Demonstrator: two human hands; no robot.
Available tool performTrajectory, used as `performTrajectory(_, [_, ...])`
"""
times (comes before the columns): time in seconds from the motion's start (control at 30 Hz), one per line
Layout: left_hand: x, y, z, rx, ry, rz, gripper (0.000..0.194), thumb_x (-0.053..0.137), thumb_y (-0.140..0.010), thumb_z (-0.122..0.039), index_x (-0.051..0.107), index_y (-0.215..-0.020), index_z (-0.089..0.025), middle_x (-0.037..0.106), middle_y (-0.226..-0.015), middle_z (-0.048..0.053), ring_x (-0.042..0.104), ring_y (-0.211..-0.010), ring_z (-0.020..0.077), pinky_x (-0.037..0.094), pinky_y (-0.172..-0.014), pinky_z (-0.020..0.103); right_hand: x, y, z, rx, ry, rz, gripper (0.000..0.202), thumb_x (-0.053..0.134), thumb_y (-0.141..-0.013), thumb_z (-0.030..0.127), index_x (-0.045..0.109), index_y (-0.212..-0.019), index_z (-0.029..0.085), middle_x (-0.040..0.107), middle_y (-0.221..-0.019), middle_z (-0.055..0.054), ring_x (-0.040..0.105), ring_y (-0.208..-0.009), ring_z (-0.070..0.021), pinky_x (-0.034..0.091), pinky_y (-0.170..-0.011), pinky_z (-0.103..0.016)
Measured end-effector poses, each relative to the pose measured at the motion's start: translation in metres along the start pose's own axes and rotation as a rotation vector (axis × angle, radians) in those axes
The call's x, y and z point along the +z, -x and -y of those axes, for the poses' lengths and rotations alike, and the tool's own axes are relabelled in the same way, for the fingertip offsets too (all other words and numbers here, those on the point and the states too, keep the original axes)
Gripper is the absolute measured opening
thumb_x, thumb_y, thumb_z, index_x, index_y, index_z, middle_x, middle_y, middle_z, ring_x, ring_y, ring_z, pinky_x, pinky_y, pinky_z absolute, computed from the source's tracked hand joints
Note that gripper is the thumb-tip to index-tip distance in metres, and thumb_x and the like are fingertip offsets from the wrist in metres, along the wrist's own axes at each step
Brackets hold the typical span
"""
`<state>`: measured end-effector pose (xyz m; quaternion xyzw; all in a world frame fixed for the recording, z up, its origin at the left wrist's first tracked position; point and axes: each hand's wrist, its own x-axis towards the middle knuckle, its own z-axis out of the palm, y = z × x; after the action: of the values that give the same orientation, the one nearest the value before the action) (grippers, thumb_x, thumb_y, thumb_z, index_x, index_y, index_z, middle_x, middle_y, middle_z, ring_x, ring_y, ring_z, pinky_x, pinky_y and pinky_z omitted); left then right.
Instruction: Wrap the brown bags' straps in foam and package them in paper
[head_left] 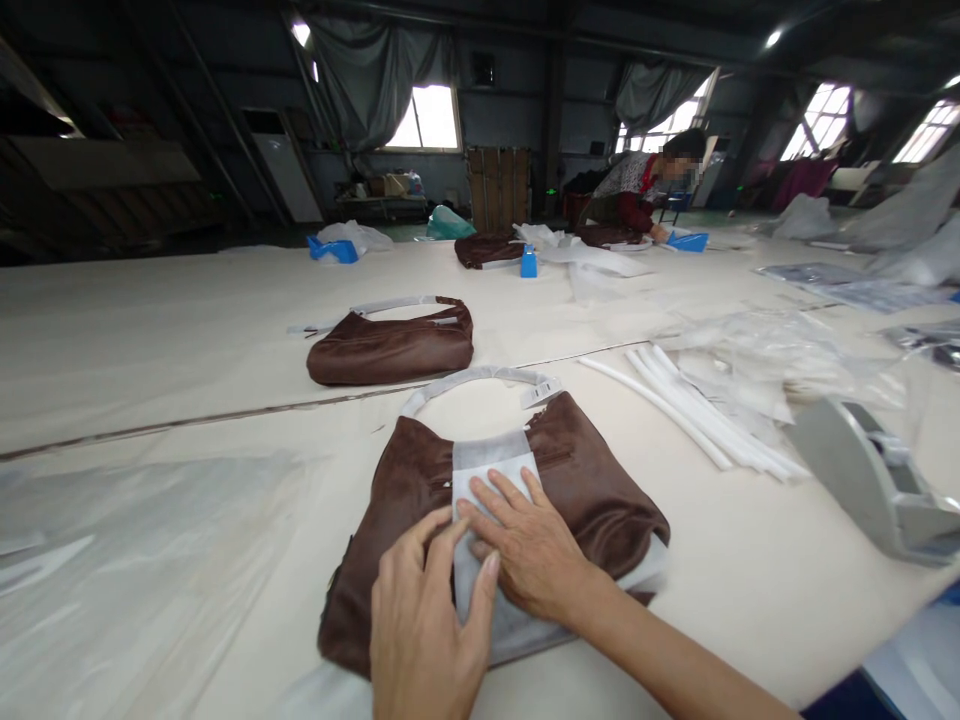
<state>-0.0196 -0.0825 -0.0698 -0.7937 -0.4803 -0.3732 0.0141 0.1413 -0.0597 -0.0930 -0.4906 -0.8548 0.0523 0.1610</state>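
A brown leather handbag lies flat on the table in front of me, its strap wrapped in white padding and arched away from me. Across its middle runs a strip of white wrapping paper. My right hand presses on this strip with its fingers spread, holding nothing. Beside it, my left hand rests over the bag's lower left part, fingers bent and apart, the fingertips near the strip's left edge. A white tag hangs at the strap's right end. The bag's lower left part is hidden behind my left hand.
Another brown handbag lies farther back. White foam rods, clear plastic bags and a grey tape dispenser are on the right. Plastic sheeting covers the left. Across the table a person leans over another bag.
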Motion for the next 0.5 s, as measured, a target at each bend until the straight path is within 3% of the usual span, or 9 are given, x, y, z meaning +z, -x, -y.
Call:
performTrajectory(0.1, [0.016,-0.005,-0.005,0.131,0.041,0.088,0.049,0.042,-0.1,-0.034,0.039,-0.146,-0.016,0.049,-0.145,0.014,0.04,-0.138,0.0289,0.034,-0.112,0.046,0.004,0.0,-0.003,-0.018,0.002,0.015,0.054,0.043,-0.1,0.032,0.032,-0.152,0.026,0.028,-0.161,-0.008,0.021,-0.148,-0.0321,0.017,-0.117,-0.066])
performTrajectory(0.23, [0.05,-0.003,0.005,0.21,-0.056,0.24,0.066,0.031,-0.102,-0.042,0.007,-0.157,-0.013,0.034,-0.157,0.016,0.027,-0.147,0.0291,0.031,-0.116,0.048,0.002,0.0,-0.008,-0.036,-0.072,0.026,0.055,0.046,-0.098,0.029,0.034,-0.152,0.029,0.029,-0.161,-0.007,0.022,-0.149,-0.0279,0.017,-0.12,-0.059])
performTrajectory(0.33, [0.062,0.001,0.012,0.155,-0.129,0.261,0.07,0.028,-0.102,-0.046,0.001,-0.157,-0.012,0.024,-0.161,0.018,0.023,-0.149,0.0299,0.033,-0.115,0.049,-0.001,0.002,-0.011,-0.008,-0.141,0.0,0.055,0.043,-0.099,0.03,0.033,-0.153,0.027,0.033,-0.159,-0.007,0.024,-0.148,-0.0233,0.017,-0.122,-0.052])
performTrajectory(0.5, [0.063,0.002,0.012,0.153,-0.214,0.26,0.064,0.025,-0.103,-0.04,0.004,-0.157,-0.014,0.032,-0.158,0.018,0.03,-0.147,0.0289,0.039,-0.112,0.05,-0.008,0.003,-0.014,0.069,-0.167,-0.057,0.048,0.045,-0.099,0.031,0.043,-0.147,0.028,0.043,-0.154,-0.005,0.027,-0.148,-0.0258,0.011,-0.122,-0.056])
